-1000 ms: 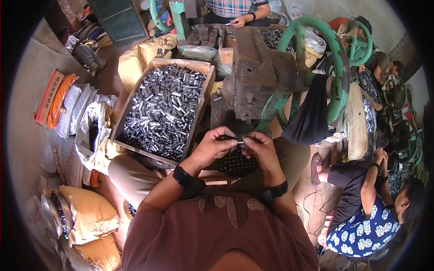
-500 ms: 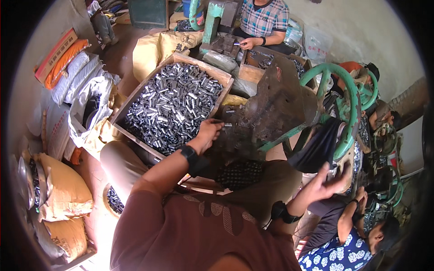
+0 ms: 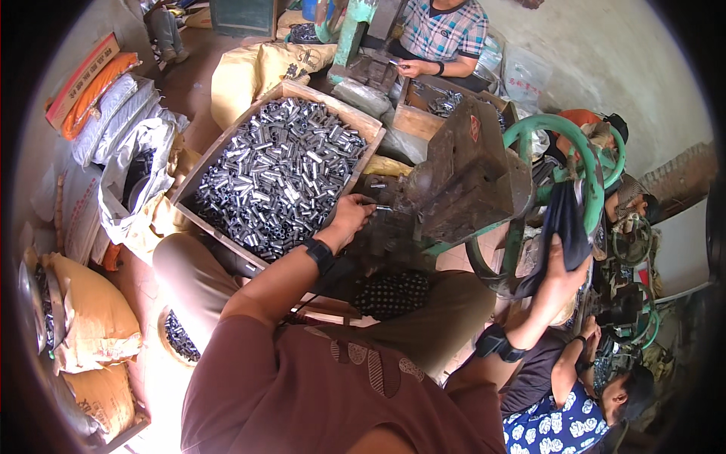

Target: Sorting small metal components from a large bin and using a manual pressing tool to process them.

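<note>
My left hand (image 3: 352,219) is closed in a pinch at the right edge of a wooden box (image 3: 206,214). A small metal tube (image 3: 384,208) shows at its fingertips, against the dark bed of a hand press (image 3: 470,178). The box brims with loose short metal tubes (image 3: 283,170). On the right, my right hand (image 3: 563,274) is wrapped round a dark cloth (image 3: 561,223) that hangs from the press's green handwheel (image 3: 541,123). Whether the fingers also grip a bar beneath the cloth is hidden.
Across from me, a person in a plaid shirt (image 3: 446,34) sits at another green press (image 3: 349,38). At the lower right another person in a blue floral top (image 3: 563,424) works close by. Sacks (image 3: 94,310) line the left side. A round container of parts (image 3: 172,333) stands beside my leg.
My right hand, open beside the cloth before, has moved up and closed round it. The cloth has swung upward with the wheel. My left hand stays by the press bed.
</note>
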`<state>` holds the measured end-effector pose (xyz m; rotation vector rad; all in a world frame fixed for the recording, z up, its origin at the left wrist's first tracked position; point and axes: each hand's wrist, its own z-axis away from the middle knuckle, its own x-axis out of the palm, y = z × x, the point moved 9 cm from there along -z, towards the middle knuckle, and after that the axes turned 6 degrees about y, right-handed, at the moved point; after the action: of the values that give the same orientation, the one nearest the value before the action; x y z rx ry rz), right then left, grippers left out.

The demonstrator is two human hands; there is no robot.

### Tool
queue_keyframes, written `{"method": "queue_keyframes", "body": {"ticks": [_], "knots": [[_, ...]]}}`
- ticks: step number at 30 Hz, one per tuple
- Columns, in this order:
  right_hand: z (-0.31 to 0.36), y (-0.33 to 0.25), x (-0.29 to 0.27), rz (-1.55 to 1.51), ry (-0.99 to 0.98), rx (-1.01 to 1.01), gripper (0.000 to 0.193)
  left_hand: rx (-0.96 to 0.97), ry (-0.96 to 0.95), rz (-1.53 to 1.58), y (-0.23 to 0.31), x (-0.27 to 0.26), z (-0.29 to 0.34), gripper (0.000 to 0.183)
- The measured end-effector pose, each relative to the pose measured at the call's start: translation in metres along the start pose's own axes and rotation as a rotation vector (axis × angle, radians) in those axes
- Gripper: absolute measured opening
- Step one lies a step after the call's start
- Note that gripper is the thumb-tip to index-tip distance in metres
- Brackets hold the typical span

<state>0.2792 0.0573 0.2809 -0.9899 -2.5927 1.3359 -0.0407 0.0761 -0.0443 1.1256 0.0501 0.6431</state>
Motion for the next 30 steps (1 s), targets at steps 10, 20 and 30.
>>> {"method": "queue_keyframes", "body": {"ticks": [10, 20, 30], "knots": [[0.006, 0.007, -0.012, 0.024, 0.166, -0.068, 0.053, 0.576, 0.164, -0.446, 0.029, 0.024, 0.001, 0.018], [-0.002, -0.003, -0.005, 0.067, 0.093, -0.025, 0.051, 0.08, 0.045, -0.355, 0.02, -0.004, 0.007, 0.034], [-0.017, -0.005, 0.003, -0.003, 0.013, 0.035, 0.048, -0.047, -0.176, 0.193, 0.007, 0.014, 0.003, 0.022]]}}
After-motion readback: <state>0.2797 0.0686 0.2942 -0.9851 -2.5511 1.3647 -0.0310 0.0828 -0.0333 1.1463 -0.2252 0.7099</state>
